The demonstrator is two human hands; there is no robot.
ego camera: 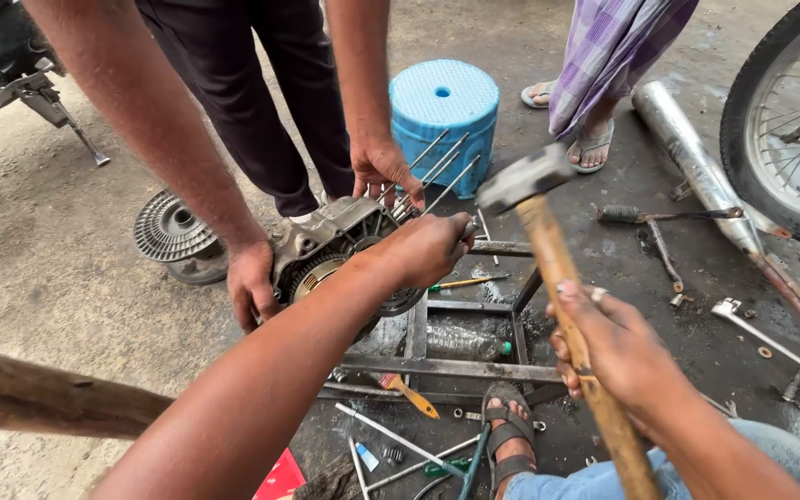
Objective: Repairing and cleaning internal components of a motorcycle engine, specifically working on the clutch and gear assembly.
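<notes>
My right hand point(618, 356) grips the wooden handle of a hammer point(548, 241), whose steel head is raised near the middle of the view. My left hand point(428, 248) is closed around a metal tool or rod pressed against an engine case point(340, 245) with long studs sticking out. The case rests on a metal frame stand point(456, 368). A standing person in dark trousers steadies the case with both hands point(252, 282), one on its left side and one on top by the studs.
A blue plastic stool point(443, 111) stands behind the case. A finned round part point(170, 229) lies to the left. An exhaust pipe point(696, 162), a spoked wheel point(793, 120), screwdrivers and rods lie on the oily ground. Another person's sandalled feet point(590, 143) are at the back.
</notes>
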